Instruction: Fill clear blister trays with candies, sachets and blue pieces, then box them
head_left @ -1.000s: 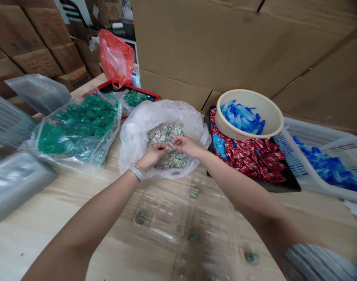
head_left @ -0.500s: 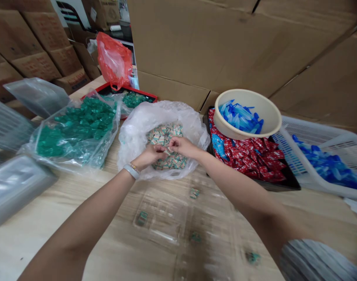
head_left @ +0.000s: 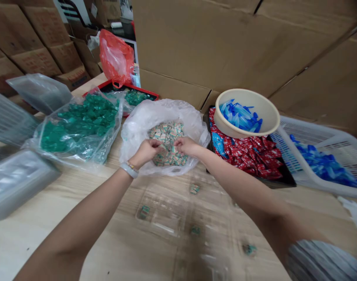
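Both hands are over a white plastic bag [head_left: 134, 121], rolled open and full of small striped pieces [head_left: 167, 130] in teal, cream and orange. My left hand [head_left: 147, 151] is at the left of the heap, thumb and fingertips pinched together; what lies between them is too small to make out. At the right of the heap, my right hand [head_left: 188, 146] pinches a small striped piece [head_left: 175, 148]. Nearer me, clear plastic trays [head_left: 167, 218] lie on the table, some with a small clump of striped pieces [head_left: 144, 211] in one compartment.
Left stand a clear bag of green pieces [head_left: 79, 121], a red-rimmed tray [head_left: 153, 95] and stacked clear trays [head_left: 20, 183]. On the right, a cream basin [head_left: 245, 93] of blue pieces rests on red packets [head_left: 254, 156], beside a white basket [head_left: 313, 171]. Cardboard boxes [head_left: 196, 39] wall the back.
My hands have drawn apart over the bag; their fingertips were together before. The left has moved slightly left, the right slightly right. The view has shifted a little.
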Demonstrator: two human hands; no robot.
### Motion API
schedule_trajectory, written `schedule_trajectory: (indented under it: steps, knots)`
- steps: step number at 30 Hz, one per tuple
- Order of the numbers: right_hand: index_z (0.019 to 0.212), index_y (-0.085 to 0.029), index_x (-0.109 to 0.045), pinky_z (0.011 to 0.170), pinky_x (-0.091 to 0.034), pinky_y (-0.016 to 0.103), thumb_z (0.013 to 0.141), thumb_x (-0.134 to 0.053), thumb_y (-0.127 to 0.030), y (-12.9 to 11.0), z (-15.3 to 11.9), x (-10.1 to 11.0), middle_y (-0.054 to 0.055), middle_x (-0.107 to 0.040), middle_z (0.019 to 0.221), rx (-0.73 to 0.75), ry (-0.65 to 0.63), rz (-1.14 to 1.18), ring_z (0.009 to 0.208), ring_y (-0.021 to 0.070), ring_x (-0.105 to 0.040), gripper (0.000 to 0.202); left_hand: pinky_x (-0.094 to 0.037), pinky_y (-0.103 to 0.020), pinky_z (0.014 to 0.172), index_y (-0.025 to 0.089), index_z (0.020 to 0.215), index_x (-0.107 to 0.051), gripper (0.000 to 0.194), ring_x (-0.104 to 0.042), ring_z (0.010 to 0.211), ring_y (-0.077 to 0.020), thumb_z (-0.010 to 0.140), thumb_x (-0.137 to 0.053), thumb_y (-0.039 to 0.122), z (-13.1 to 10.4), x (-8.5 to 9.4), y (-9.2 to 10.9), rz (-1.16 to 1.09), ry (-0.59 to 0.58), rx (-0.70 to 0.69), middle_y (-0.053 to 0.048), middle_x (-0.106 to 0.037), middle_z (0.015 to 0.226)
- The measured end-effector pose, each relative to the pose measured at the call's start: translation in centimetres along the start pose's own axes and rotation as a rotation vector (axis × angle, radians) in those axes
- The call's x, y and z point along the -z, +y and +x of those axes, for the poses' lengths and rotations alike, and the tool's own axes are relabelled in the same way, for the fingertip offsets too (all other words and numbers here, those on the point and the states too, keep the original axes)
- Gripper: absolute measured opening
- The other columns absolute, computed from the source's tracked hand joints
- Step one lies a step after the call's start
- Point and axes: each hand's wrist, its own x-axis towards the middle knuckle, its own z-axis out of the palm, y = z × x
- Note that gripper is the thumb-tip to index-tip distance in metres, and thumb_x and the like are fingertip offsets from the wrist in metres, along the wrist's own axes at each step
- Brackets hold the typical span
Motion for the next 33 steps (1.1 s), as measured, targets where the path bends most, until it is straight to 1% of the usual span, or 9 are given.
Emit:
schedule_trajectory:
  steps: [5, 10, 13, 17, 20, 24, 28, 30, 33]
  knots:
    - [0.072, -0.014, -0.062, 0.072, -0.042, 0.027, 0.065, -0.053, -0.001, -0.3, -0.6, -2.2, 0.009, -0.062, 0.08, 0.014, 0.045, -0.162, 0.083, 0.0204, -0.057, 0.017, -0.034, -0.022, 0.049, 0.01, 0.067, -0.061, 0.02, -0.043, 0.05, -0.0088, 0.053, -0.061, 0.025, -0.7, 1.4, -1.1, 0.029, 0.037, 0.004, 0.003, -0.052, 0.054]
    - [0.083, -0.015, -0.062, 0.081, -0.038, 0.031, 0.069, -0.048, -0.003, 0.1, -2.1, -3.2, 0.012, -0.056, 0.102, 0.114, 0.148, -0.227, 0.097, 0.0216, -0.05, 0.023, -0.038, -0.023, 0.052, 0.01, 0.073, -0.061, 0.023, -0.047, 0.054, -0.0103, 0.054, -0.06, 0.023, -1.0, 2.0, -1.7, 0.0, 0.122, 0.039, 0.001, -0.055, 0.059]
    - [0.087, -0.016, -0.06, 0.078, -0.04, 0.027, 0.071, -0.049, -0.006, 0.8, -1.9, -3.1, 0.006, -0.058, 0.094, 0.194, 0.169, -0.191, 0.089, 0.0164, -0.052, 0.023, -0.039, -0.023, 0.054, 0.009, 0.07, -0.06, 0.021, -0.047, 0.053, -0.0099, 0.053, -0.061, 0.021, -1.2, 2.3, -1.4, -0.044, 0.088, 0.081, 0.002, -0.054, 0.057]
    - [0.1, -0.014, -0.057, 0.061, -0.042, 0.021, 0.074, -0.049, -0.011, 1.0, -0.5, -3.5, 0.001, -0.059, 0.071, 0.16, 0.091, -0.135, 0.063, 0.0111, -0.053, 0.027, -0.039, -0.023, 0.055, 0.011, 0.065, -0.059, 0.016, -0.047, 0.052, -0.0097, 0.051, -0.061, 0.019, -1.3, 2.1, -1.6, -0.092, 0.0, 0.104, 0.003, -0.053, 0.054]
    - [0.096, -0.015, -0.061, 0.066, -0.041, 0.024, 0.072, -0.05, -0.01, 0.5, -0.1, -4.3, 0.003, -0.06, 0.073, 0.152, 0.106, -0.147, 0.069, 0.0136, -0.054, 0.027, -0.037, -0.022, 0.054, 0.011, 0.064, -0.059, 0.015, -0.046, 0.052, -0.0091, 0.051, -0.061, 0.02, -1.2, 1.7, -2.3, -0.098, -0.048, 0.089, 0.004, -0.052, 0.053]
    - [0.085, -0.016, -0.064, 0.077, -0.039, 0.029, 0.074, -0.05, -0.014, 0.2, -0.8, -5.3, 0.008, -0.059, 0.084, 0.161, 0.21, -0.18, 0.085, 0.0185, -0.052, 0.018, -0.037, -0.022, 0.054, 0.012, 0.062, -0.059, 0.015, -0.046, 0.053, -0.0095, 0.052, -0.061, 0.023, -1.2, 1.4, -3.1, -0.051, -0.056, 0.058, 0.003, -0.054, 0.055]
    - [0.083, -0.016, -0.062, 0.079, -0.038, 0.028, 0.072, -0.052, -0.014, 0.7, -1.6, -5.5, 0.008, -0.056, 0.089, 0.283, 0.312, -0.168, 0.088, 0.0177, -0.049, 0.015, -0.039, -0.022, 0.056, 0.012, 0.067, -0.059, 0.017, -0.048, 0.056, -0.0101, 0.055, -0.06, 0.023, -1.4, 1.4, -3.1, -0.047, -0.062, 0.02, 0.002, -0.056, 0.06]
    - [0.081, -0.016, -0.06, 0.077, -0.039, 0.027, 0.071, -0.051, -0.012, 1.0, -1.8, -5.3, 0.006, -0.056, 0.085, 0.347, 0.308, -0.167, 0.085, 0.0167, -0.049, 0.014, -0.04, -0.023, 0.058, 0.012, 0.069, -0.059, 0.018, -0.049, 0.058, -0.0106, 0.056, -0.059, 0.024, -1.4, 1.5, -2.9, -0.049, -0.073, -0.02, 0.002, -0.057, 0.062]
    - [0.09, -0.016, -0.059, 0.076, -0.039, 0.026, 0.071, -0.049, -0.009, 1.2, -2.0, -4.7, 0.004, -0.056, 0.083, 0.417, 0.276, -0.18, 0.081, 0.0153, -0.049, 0.023, -0.041, -0.024, 0.062, 0.012, 0.074, -0.06, 0.021, -0.051, 0.063, -0.012, 0.058, -0.059, 0.026, -1.4, 1.4, -2.7, -0.021, -0.097, -0.076, 0.0, -0.059, 0.068]
